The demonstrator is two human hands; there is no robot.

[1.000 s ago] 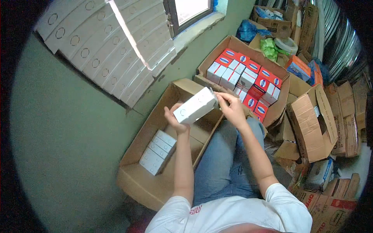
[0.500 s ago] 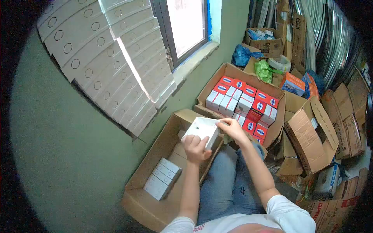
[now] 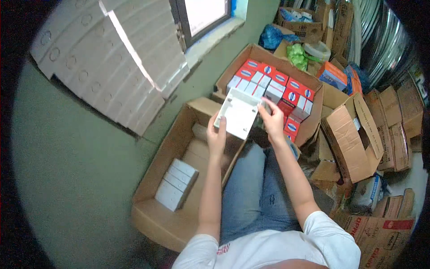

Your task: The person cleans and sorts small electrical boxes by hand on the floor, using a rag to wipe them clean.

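Observation:
A white, shallow square box (image 3: 239, 114) with an open face and small dark holes is held up in front of me. My left hand (image 3: 217, 134) grips its left side, thumb inside the rim. On its right edge, my right hand (image 3: 271, 117) pinches the rim. Below left, a long open carton (image 3: 154, 223) holds several white boxes (image 3: 176, 184) side by side. Just behind the held box stands another open carton (image 3: 312, 117) with several red and white boxes (image 3: 280, 80).
A window (image 3: 206, 20) and stacked grey-white panels (image 3: 98, 58) are at upper left. To the right lie opened cartons (image 3: 354, 143), a green bag (image 3: 296, 56), a blue bag (image 3: 271, 36) and coiled tubing (image 3: 380, 49). My legs (image 3: 251, 188) are beneath my hands.
The white box has turned so its open inside faces me more fully. My left fingers have moved from across its front to its left side. The whole view has shifted, with the cartons higher in frame.

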